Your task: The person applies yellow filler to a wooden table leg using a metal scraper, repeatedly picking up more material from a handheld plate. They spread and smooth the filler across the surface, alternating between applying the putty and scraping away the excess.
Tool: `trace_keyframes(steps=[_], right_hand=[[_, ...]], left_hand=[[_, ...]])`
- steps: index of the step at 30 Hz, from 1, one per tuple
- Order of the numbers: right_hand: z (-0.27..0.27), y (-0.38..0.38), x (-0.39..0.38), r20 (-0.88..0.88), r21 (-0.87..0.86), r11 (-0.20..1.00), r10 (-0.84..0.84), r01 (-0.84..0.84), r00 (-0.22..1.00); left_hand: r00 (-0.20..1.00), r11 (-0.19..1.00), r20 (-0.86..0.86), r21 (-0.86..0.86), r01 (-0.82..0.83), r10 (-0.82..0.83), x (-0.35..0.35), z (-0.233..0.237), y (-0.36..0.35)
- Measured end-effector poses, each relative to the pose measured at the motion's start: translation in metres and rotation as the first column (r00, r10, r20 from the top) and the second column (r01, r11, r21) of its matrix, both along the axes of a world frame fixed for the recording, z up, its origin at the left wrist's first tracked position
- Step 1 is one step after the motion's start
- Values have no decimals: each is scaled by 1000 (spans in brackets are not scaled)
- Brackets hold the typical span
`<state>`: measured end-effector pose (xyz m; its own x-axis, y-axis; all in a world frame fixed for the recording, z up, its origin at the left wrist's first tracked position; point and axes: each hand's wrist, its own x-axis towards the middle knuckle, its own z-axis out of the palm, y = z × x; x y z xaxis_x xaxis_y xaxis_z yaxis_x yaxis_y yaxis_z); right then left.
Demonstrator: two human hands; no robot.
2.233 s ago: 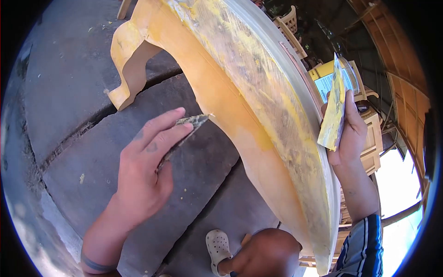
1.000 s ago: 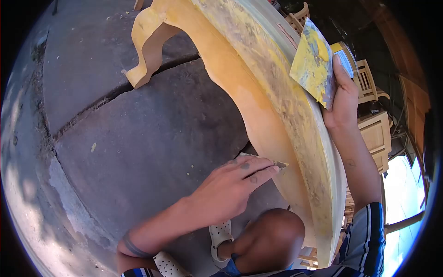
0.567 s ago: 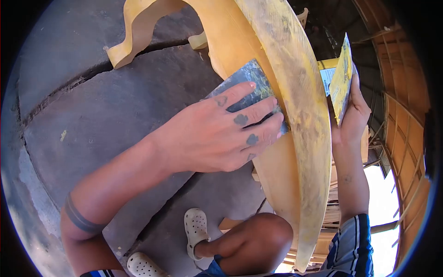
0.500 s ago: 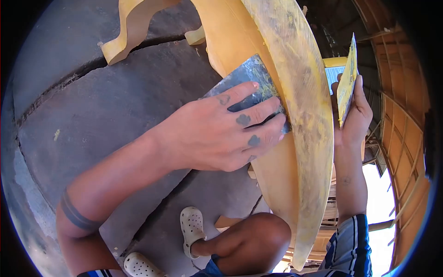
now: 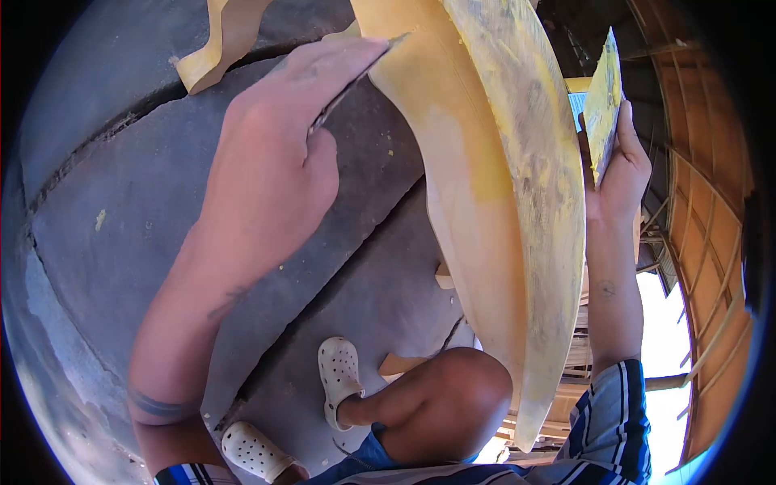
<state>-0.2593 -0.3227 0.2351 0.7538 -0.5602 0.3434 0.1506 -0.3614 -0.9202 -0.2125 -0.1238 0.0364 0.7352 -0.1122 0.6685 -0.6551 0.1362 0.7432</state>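
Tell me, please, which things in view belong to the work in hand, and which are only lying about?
In the work:
- curved wooden piece, smeared yellow
- thin scraper in the left hand
- yellow-smeared plate in the right hand
- yellow container, mostly hidden, probably

Only lying about, it seems:
- small wood piece beside the knee
- pale spot on the floor

Place: woodworking workshop, part open-air | 9 o'clock: concrete-slab floor (image 5: 121, 242), dark gaps | 3 o'clock: wood-framed roof (image 5: 715, 218) | 4 o'clock: bright daylight opening (image 5: 664, 339), wooden slats (image 5: 575, 356) | 2 o'clock: curved wooden workpiece (image 5: 546, 162) smeared yellow, flat spreader (image 5: 603, 109) coated likewise
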Motion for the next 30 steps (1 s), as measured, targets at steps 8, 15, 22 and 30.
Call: trace_keyframes(steps=[8, 15, 22, 30], right_hand=[[-1, 0, 3, -5, -43, 998, 51, -51, 999], [1, 3, -1, 5, 14, 1000, 26, -26, 1000], [6, -8, 0, -4, 34, 993, 110, -109, 994], [0, 11, 1, 29, 18, 1000, -18, 18, 999]], left_hand=[[981, 990, -168, -116, 76, -95, -19, 20, -34], [921, 935, -161, -57, 349, -354, -131, 34, -61], [980, 984, -116, -66, -167, 159, -33, 16, -14], [985, 994, -171, -111, -20, 1, -116, 13, -89]])
